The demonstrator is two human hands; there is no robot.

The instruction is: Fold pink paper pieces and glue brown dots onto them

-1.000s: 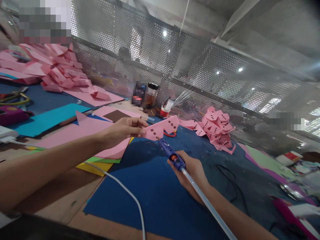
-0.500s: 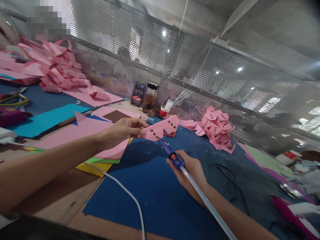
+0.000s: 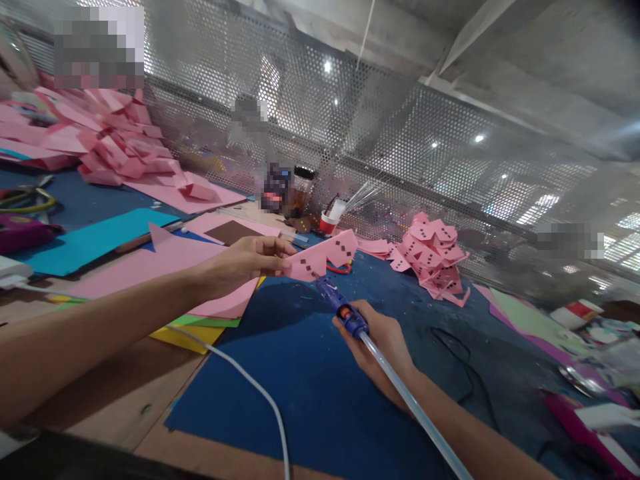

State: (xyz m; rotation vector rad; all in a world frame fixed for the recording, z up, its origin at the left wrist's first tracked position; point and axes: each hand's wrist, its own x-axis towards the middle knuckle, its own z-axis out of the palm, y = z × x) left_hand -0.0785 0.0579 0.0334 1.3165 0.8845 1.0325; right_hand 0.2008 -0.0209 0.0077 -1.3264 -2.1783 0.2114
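Note:
My left hand (image 3: 245, 263) pinches the left end of a folded pink paper piece (image 3: 323, 257) marked with small dark brown diamonds. It is held up above the blue sheet (image 3: 300, 393). My right hand (image 3: 383, 340) is wrapped around a blue glue gun (image 3: 340, 305), and a long clear glue stick (image 3: 413, 403) runs out of its back. The gun's nozzle points at the lower edge of the pink piece, at or very near one of the diamonds; whether it touches I cannot tell.
Pink papers (image 3: 180, 267) lie under my left forearm beside a turquoise sheet (image 3: 100, 240). Dotted pink pieces (image 3: 433, 257) form a pile at the back right; pink strips (image 3: 120, 147) heap at the back left. A white cable (image 3: 260, 387) crosses the front. A perforated metal screen (image 3: 390, 127) stands behind.
Both hands, the pink paper piece and the glue gun keep nearly the same positions. No clear movement shows between the frames.

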